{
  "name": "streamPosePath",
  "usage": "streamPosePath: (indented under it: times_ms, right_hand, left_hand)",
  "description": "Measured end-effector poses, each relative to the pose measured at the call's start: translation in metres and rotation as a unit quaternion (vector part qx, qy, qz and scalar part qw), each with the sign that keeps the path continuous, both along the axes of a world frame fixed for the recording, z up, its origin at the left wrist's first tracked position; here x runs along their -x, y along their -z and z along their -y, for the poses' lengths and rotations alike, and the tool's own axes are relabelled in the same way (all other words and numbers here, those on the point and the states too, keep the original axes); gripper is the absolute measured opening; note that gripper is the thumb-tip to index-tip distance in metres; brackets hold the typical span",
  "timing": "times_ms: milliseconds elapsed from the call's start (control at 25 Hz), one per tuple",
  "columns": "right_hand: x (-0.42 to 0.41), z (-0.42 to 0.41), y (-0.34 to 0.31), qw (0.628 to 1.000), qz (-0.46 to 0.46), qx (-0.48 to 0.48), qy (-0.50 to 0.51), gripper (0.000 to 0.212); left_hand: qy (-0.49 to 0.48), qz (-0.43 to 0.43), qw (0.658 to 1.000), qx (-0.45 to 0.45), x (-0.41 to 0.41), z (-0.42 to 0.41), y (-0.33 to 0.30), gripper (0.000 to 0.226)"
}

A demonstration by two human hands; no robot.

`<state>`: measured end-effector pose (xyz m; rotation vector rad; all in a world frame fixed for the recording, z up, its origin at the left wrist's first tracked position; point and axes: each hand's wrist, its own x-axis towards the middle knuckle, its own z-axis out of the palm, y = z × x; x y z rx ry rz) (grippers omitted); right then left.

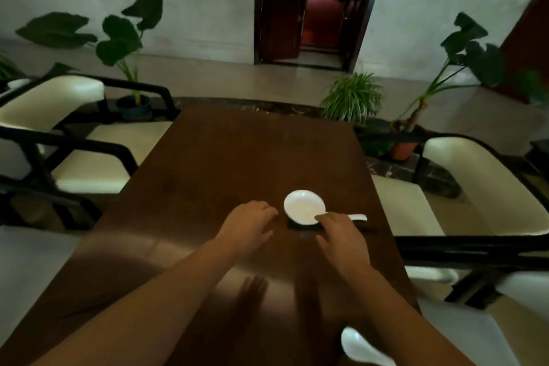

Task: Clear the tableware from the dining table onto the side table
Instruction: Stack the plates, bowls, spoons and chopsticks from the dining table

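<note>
My right hand (pixel 341 238) fingertips on white dish (pixel 304 206) near rim, grip unclear. My left hand (pixel 248 224) loosely curled, empty, just left of dish on bench (pixel 237 157).

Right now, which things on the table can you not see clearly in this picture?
- Head view: the dark square under the dish is mostly covered by the dish; what it is stays unclear.
- The right hand hides one end of the spoon; its grip cannot be judged.
- A dark thin item beside that hand is blurred.
- The near spoon is cut off by the bottom edge.
</note>
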<state>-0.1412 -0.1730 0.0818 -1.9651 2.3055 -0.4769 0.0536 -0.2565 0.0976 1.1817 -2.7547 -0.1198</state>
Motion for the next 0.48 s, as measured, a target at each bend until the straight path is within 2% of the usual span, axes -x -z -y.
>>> streamPosePath:
  times_ms: [200, 360, 480]
  right_hand:
    - [0.057, 0.065, 0.066, 0.994, -0.057, -0.04, -0.085, 0.045]
    - [0.078, 0.09, 0.103, 0.997, 0.001, -0.045, -0.067, 0.042]
    - [0.084, 0.1, 0.113, 0.989, -0.053, -0.048, -0.128, 0.035]
  left_hand:
    - [0.05, 0.107, 0.993, -0.006, 0.064, 0.057, 0.061, 0.047]
    - [-0.036, 0.037, 0.998, -0.044, 0.085, 0.08, 0.096, 0.045]
    - [-0.004, 0.077, 0.996, -0.052, 0.09, 0.095, 0.108, 0.04]
